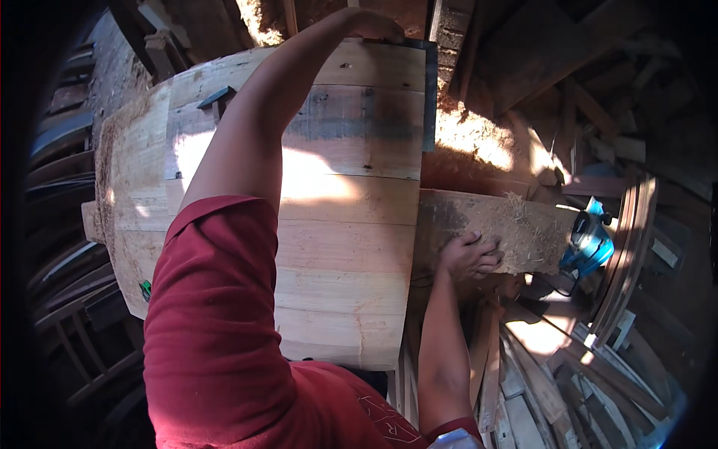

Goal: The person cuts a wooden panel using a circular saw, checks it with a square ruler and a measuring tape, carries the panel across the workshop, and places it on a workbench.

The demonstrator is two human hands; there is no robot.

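Note:
A wide panel of pale joined boards (344,247) lies in front of me. At its far right corner sits a dark L-shaped carpenter's square (429,97), one arm running down the right edge. My left arm reaches across the panel, and my left hand (376,27) is closed on the square's far arm, its fingers partly in shadow. My right hand (471,257) rests on a thick wooden plank (535,228) strewn with shavings, right of the panel. Its fingers are slightly bent and apart, with nothing seen in them.
A blue power tool (589,243) stands at the plank's right end. On the panel lie a small dark-bladed piece (216,98) and, at the left edge, a green object (145,289). Wood offcuts (523,389) pile up at lower right; stacked lumber (71,161) lines the left.

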